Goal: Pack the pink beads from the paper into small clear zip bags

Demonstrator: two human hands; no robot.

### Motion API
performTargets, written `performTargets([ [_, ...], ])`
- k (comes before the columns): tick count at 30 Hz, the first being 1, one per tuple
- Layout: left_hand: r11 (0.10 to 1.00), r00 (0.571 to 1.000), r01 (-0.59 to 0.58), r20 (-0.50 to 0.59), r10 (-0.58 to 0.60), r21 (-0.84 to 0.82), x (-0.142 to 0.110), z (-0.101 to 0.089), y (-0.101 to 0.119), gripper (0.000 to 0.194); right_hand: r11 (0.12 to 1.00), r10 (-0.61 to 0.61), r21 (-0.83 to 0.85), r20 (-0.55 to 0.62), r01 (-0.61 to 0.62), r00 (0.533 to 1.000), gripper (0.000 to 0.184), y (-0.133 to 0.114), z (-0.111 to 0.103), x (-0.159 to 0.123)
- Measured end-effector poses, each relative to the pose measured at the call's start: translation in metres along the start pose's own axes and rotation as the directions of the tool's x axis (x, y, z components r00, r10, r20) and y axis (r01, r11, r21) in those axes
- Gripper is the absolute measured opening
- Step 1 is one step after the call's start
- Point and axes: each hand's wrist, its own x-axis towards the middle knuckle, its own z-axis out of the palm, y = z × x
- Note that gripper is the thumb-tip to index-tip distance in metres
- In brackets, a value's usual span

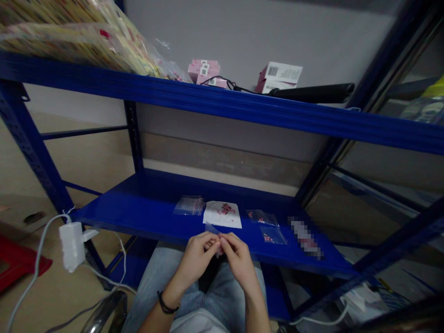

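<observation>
My left hand [200,253] and my right hand [236,252] meet at the front edge of the blue shelf, fingertips pinched together on a small clear plastic bag [212,228]. Part of the bag is hidden by my fingers; something pinkish shows below them. Just beyond lies a white paper sheet [215,215] with a pile of small red and pink pieces [227,209] on it. To its left rests a stack of clear zip bags [189,205]. On the right lie flat bags [273,235] with a few small pieces inside.
The lower blue shelf [152,182] is in front of me. Overhead, the upper shelf beam [222,99] carries pink boxes [206,71], white-and-pink boxes [280,74], a black rod-like object [315,92] and a large filled plastic bag [76,41]. A white power strip [72,246] hangs at left.
</observation>
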Motion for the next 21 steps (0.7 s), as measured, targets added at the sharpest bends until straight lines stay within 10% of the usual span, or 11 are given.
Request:
performTargets([
  [10, 0.991, 0.993, 0.003, -0.119, 0.013, 0.137, 0.0, 0.013, -0.01, 0.016, 0.995, 0.081, 0.067, -0.129, -0.073, 0.988, 0.016, 0.013, 0.016, 0.0],
  [14, 0.979, 0.985, 0.055, -0.172, -0.021, 0.198, 0.002, 0.009, -0.015, 0.013, 0.986, 0.017, -0.161, -0.166, -0.044, 0.986, 0.005, 0.011, 0.012, 0.0],
  [21, 0.901, 0.993, 0.099, -0.097, -0.064, 0.422, 0.006, -0.008, -0.004, 0.017, 0.903, -0.109, -0.399, 0.152, 0.162, 0.982, 0.024, -0.009, -0.007, -0.006],
])
